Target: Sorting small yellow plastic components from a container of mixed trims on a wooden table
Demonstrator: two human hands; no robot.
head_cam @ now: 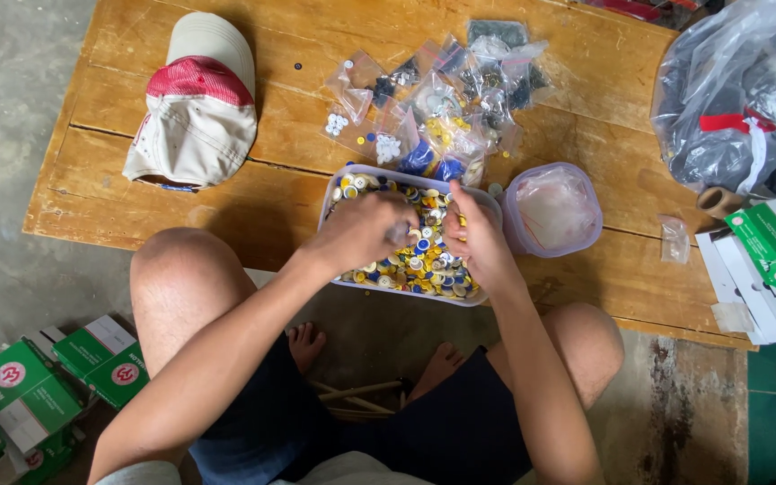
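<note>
The table [226, 193] is showing rough, matt, unfinished wood with open grain and gaps between planks. The tub [339, 184] is looking like smooth translucent plastic, and the buttons [424, 260] in it are shining like glossy plastic. The bags [442, 99] are glinting as thin clear film. The cap [195, 103] is looking like soft matt cloth. The floor [11, 108] is appearing as rough concrete.
</note>
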